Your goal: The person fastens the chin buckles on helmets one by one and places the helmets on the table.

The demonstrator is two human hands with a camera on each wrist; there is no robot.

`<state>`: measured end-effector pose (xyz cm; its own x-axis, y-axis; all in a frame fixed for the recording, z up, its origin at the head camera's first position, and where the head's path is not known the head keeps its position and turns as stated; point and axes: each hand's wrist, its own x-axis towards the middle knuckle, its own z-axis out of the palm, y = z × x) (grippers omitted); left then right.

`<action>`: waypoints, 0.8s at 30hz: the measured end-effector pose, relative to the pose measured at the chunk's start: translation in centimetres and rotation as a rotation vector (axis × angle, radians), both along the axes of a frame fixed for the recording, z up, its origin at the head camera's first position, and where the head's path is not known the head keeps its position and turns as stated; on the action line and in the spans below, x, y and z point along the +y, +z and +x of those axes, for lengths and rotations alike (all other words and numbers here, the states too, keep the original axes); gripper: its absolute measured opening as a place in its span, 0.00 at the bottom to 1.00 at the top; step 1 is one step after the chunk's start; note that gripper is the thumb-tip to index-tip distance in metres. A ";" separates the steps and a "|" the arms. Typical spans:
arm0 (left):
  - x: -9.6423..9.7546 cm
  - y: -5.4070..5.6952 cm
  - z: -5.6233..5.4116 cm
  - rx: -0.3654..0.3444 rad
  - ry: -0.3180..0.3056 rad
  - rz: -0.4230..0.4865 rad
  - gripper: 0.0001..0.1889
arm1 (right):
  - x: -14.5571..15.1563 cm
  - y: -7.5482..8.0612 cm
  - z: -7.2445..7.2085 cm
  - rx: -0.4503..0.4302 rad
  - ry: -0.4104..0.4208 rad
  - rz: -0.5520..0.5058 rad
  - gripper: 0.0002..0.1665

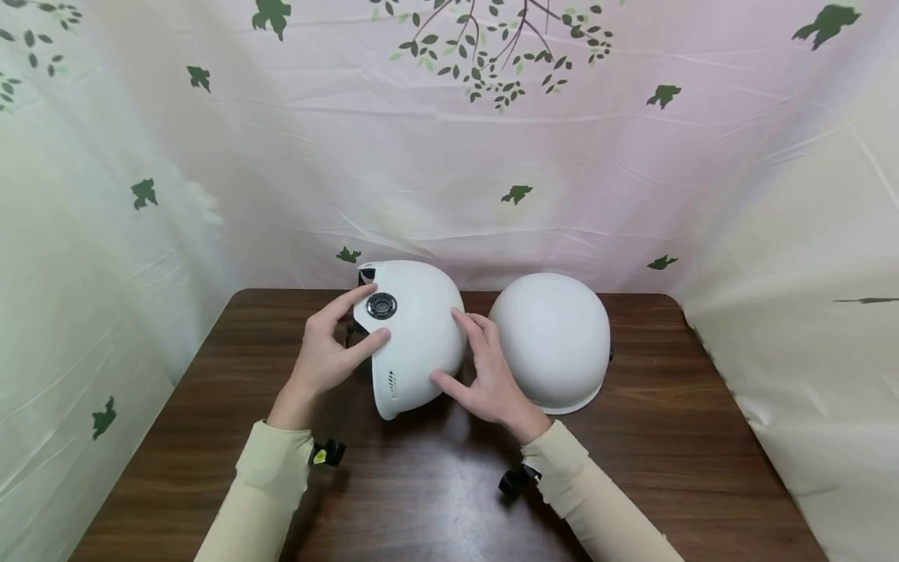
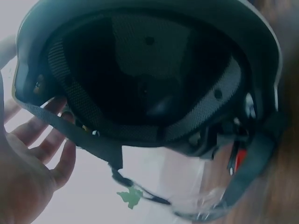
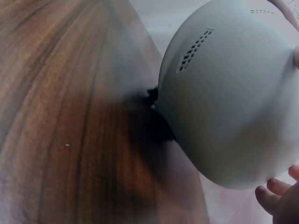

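A white helmet (image 1: 424, 336) lies turned on its side between both hands, over the table's far half. My left hand (image 1: 321, 351) holds its left side, thumb and forefinger to either side of a round black vent (image 1: 381, 305). The right hand (image 1: 488, 375) grips the crown from the right with spread thumb and fingers. In the left wrist view the dark padded inside (image 2: 154, 51) faces the camera, with a black chin strap (image 2: 88, 142) hanging from it; several left fingers reach behind the strap. The right wrist view shows right fingertips (image 3: 267, 198) at the smooth shell.
A second white helmet (image 1: 551, 339) rests dome up on the dark wooden table (image 1: 632, 484), close to the right hand. A pale cloth printed with leaves (image 1: 435, 172) hangs behind the table and along both sides.
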<state>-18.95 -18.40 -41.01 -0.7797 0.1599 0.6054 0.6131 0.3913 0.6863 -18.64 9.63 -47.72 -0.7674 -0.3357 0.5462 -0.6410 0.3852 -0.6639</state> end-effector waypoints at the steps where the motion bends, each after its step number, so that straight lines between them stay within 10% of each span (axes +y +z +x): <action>1: 0.1 0.1 0.0 0.004 0.000 -0.007 0.34 | 0.0 -0.1 0.1 -0.012 0.001 0.002 0.55; 24: 2.1 0.6 0.3 0.113 -0.026 -0.195 0.33 | -0.6 -0.1 0.3 -0.049 0.051 0.092 0.56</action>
